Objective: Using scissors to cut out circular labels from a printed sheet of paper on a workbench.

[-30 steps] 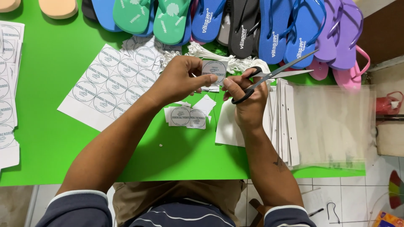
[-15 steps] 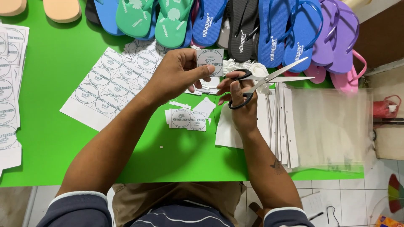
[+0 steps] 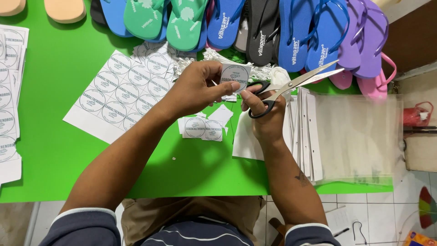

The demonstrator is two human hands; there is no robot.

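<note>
My left hand (image 3: 198, 89) pinches a small white paper label (image 3: 235, 77) with a printed round mark, held up over the green table (image 3: 54, 146). My right hand (image 3: 264, 111) grips black-handled scissors (image 3: 298, 84), blades slightly apart and pointing up right, just right of the label. Below the hands lies a cut strip of two round labels (image 3: 202, 128) with small paper offcuts around it.
A printed sheet of round labels (image 3: 120, 89) lies to the left, more sheets (image 3: 8, 100) at the left edge. Several flip-flops (image 3: 255, 27) line the far edge. Clear plastic bags (image 3: 355, 136) and white card strips (image 3: 307, 132) lie to the right.
Both hands have risen away from the table towards the far edge. The label has turned upright in my left fingers, and the scissors have drawn out to its right.
</note>
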